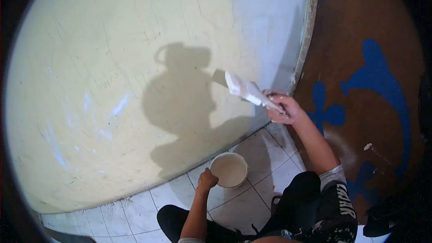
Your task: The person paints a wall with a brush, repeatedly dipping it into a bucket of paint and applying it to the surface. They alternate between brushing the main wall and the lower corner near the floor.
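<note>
My right hand (284,108) is closed round the handle of a paintbrush (243,89), raised close to the wall (126,27). White paint coats its bristles, which point up and left, and there are white smears on my fingers. Low down, my left hand (207,179) grips the rim of a round paint bucket (245,171) on its left side. Pale, off-white paint fills part of the bucket. The wall is mostly cream yellow, with a whiter painted strip (265,13) along its right side.
A brown door (333,22) with blue shapes, one like a dolphin (382,72), stands on the right beyond a worn frame (308,31). White floor tiles (168,195) run along the wall's foot. My shadow (180,90) falls across the wall, near several pale streaks (119,105).
</note>
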